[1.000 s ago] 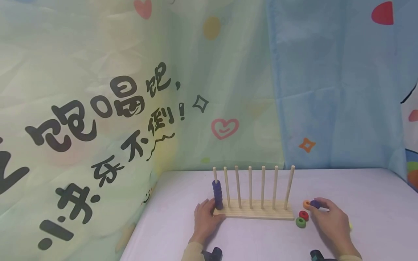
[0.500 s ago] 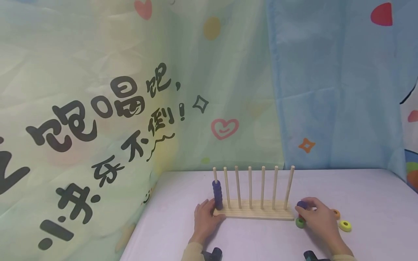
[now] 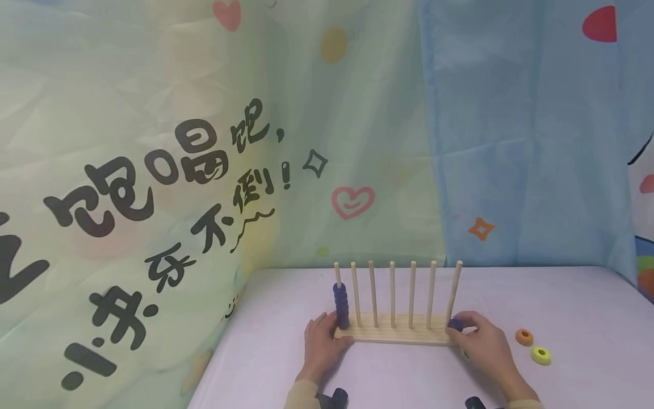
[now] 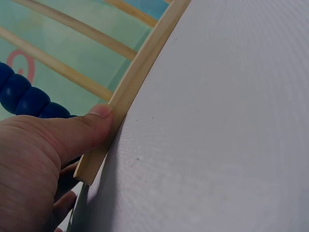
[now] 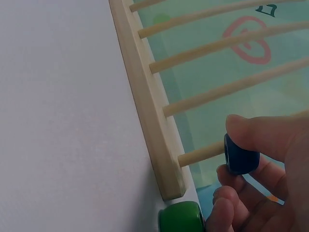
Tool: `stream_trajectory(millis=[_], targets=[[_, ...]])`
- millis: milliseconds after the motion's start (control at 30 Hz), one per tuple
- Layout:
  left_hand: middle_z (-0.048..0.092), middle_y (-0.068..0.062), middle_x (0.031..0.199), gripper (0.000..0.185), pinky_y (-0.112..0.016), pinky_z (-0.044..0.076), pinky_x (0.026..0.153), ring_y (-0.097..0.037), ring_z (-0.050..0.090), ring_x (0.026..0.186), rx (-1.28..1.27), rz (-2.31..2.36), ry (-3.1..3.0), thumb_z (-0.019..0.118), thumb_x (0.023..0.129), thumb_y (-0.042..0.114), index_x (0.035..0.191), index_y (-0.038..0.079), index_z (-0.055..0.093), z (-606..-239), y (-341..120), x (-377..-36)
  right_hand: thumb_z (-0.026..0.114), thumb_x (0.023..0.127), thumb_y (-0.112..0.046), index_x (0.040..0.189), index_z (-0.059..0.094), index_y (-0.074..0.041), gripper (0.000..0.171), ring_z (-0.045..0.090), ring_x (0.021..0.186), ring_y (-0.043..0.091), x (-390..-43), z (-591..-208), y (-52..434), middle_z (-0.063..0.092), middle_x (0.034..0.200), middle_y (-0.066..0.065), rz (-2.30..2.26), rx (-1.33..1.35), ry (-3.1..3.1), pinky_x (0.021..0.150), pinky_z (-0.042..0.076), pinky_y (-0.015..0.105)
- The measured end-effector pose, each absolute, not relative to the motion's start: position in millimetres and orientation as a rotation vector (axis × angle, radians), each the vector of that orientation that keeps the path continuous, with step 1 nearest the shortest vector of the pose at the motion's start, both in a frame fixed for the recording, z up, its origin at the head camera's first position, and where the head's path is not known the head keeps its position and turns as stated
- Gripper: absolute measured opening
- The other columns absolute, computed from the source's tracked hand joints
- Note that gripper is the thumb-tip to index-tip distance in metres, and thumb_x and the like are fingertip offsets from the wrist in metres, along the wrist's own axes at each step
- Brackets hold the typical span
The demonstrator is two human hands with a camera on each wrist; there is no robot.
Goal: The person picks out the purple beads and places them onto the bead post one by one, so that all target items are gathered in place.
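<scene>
A wooden peg stand (image 3: 403, 336) with a row of upright pegs stands on the table, and several dark blue beads (image 3: 340, 307) are stacked on its leftmost peg. My left hand (image 3: 323, 345) grips the left end of the base, its thumb on the front edge in the left wrist view. Between thumb and fingers my right hand (image 3: 485, 345) pinches a dark blue bead (image 5: 243, 155). That bead is beside the lower part of the rightmost peg (image 5: 203, 153); it appears in front of the peg, not around it. A green bead (image 5: 182, 217) lies by the base's right end.
An orange bead (image 3: 524, 337) and a yellow bead (image 3: 541, 355) lie on the white tabletop (image 3: 587, 307) to the right of my right hand. Behind the table hangs a printed cloth (image 3: 388, 142).
My right hand has carried the blue bead leftward to the rightmost peg, uncovering the orange and yellow beads. The red bead is now hidden. My left hand stays on the base.
</scene>
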State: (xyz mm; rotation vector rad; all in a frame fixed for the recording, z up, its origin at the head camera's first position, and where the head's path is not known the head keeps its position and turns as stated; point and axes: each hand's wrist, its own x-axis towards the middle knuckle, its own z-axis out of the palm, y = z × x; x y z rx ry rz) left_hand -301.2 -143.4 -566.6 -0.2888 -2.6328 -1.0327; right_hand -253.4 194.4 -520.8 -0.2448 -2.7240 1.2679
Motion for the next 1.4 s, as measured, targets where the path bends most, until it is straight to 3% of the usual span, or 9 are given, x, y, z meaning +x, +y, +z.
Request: stream_trajectory(millis=[367, 667, 1100, 1400], targets=[[0.066, -0.003, 0.127, 0.052, -0.062, 0.02, 0.114, -0.036, 0.048, 0.13, -0.296, -1.055, -2.624, 0.08, 0.073, 0.031, 0.122, 0.017, 0.067, -565, -143, -300, 0.075, 0.084, -0.036, 0.116, 0.063, -0.002, 0.048, 0.056, 0.07, 0.014, -252, -519, 186, 0.069, 0.107, 0.018, 1.228, -0.177, -2.709, 0.051, 0.045, 0.027], [0.066, -0.004, 0.127, 0.053, -0.062, 0.02, 0.114, -0.036, 0.049, 0.129, -0.291, -1.051, -2.628, 0.08, 0.073, 0.032, 0.122, 0.017, 0.067, -566, -143, -300, 0.076, 0.083, -0.035, 0.115, 0.069, -0.006, 0.044, 0.054, 0.06, 0.013, -252, -516, 176, 0.07, 0.079, 0.002, 1.248, -0.105, -2.705, 0.045, 0.044, 0.026], [0.066, -0.003, 0.127, 0.052, -0.062, 0.02, 0.114, -0.036, 0.049, 0.129, -0.289, -1.043, -2.636, 0.08, 0.073, 0.031, 0.122, 0.017, 0.067, -565, -144, -300, 0.081, 0.078, -0.027, 0.114, 0.07, -0.013, 0.04, 0.055, 0.062, 0.011, -252, -520, 154, 0.072, 0.102, 0.007, 1.327, -0.058, -2.651, 0.044, 0.047, 0.026], [0.066, -0.004, 0.127, 0.052, -0.062, 0.02, 0.114, -0.036, 0.049, 0.129, -0.29, -1.05, -2.629, 0.08, 0.073, 0.031, 0.122, 0.017, 0.067, -564, -143, -300, 0.08, 0.078, -0.019, 0.112, 0.069, -0.013, 0.037, 0.052, 0.056, 0.01, -251, -524, 130, 0.072, 0.098, 0.006, 1.352, -0.009, -2.623, 0.042, 0.044, 0.024]])
